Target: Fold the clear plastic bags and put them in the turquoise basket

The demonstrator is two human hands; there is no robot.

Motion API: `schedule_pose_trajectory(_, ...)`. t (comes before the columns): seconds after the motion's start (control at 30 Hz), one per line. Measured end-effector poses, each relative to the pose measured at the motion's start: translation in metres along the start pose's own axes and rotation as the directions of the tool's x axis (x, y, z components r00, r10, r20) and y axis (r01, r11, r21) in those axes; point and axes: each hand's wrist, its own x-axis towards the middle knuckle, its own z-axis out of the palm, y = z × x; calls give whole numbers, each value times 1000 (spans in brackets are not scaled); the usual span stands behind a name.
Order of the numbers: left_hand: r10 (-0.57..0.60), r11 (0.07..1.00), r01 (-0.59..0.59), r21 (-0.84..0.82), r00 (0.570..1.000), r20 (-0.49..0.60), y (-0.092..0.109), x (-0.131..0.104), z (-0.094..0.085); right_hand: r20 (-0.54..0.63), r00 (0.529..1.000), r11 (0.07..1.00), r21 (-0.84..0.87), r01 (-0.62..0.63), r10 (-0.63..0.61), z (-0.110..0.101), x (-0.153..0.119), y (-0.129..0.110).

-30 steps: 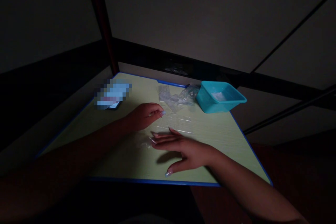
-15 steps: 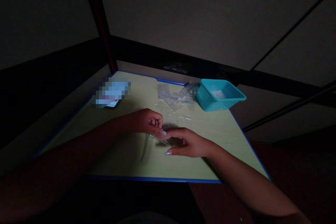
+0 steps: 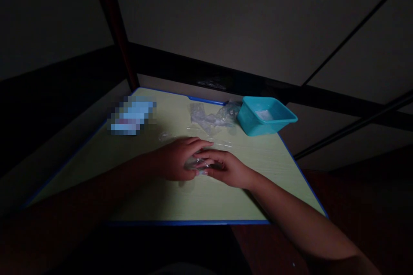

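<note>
My left hand (image 3: 179,161) and my right hand (image 3: 234,169) meet low over the near middle of the table. Between them is a piece of clear, shiny plastic film (image 3: 197,162), bunched up and partly hidden by the fingers. My left hand curls over it from the left, thumb below and fingers above. From the right, my right hand pinches it, its thumb tip close to the left thumb. Whether the film is a bag or a loose sheet, I cannot tell.
A turquoise plastic basket (image 3: 254,124) stands at the table's back right, with something whitish inside. Crumpled clear plastic packets (image 3: 208,120) lie left of it. A blurred-out phone-like object (image 3: 132,116) lies at the back left. The pale table (image 3: 226,206) has a blue edge; walls stand behind.
My left hand has gone from a pinch with curled fingers to spreading over the film. My right thumb and fingers, apart before, have closed on it. The film is now more bunched.
</note>
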Motion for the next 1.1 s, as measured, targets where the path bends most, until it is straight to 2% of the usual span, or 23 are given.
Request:
schedule_pose_trajectory(0.1, 10, 1000, -10, 23, 1000, 6, 0, -2, 0, 11, 1000, 1000, -8, -12, 12, 0, 1, 0)
schedule_pose_trajectory(0.3, -1, 999, 4, 52, 998, -63, 1, -1, 0, 21, 999, 1000, -16, -26, 26, 1, 1, 1)
schedule_pose_trajectory(0.43, -37, 995, 44, 85, 996, -83, 8, 1, 5, 19, 1000, 994, -110, -22, 24, 0, 1, -2)
schedule_pose_trajectory(0.6, -49, 986, 58, 159, 997, -56, 9, 2, 9, 35, 999, 958, -285, 31, -22, 0, 1, -8)
schedule_pose_trajectory(0.73, -49, 972, 55, 228, 998, -34, 8, 2, 11, 53, 998, 950, -308, 61, -46, 0, 3, -10)
schedule_pose_trajectory(0.93, -21, 980, 23, 199, 1000, -14, 5, 2, 13, 43, 989, 896, -420, 146, -142, -2, 4, -8)
schedule_pose_trajectory(1.1, -21, 982, 26, 185, 999, -29, 4, 1, 14, 63, 985, 829, -533, 168, -160, 0, 5, -6)
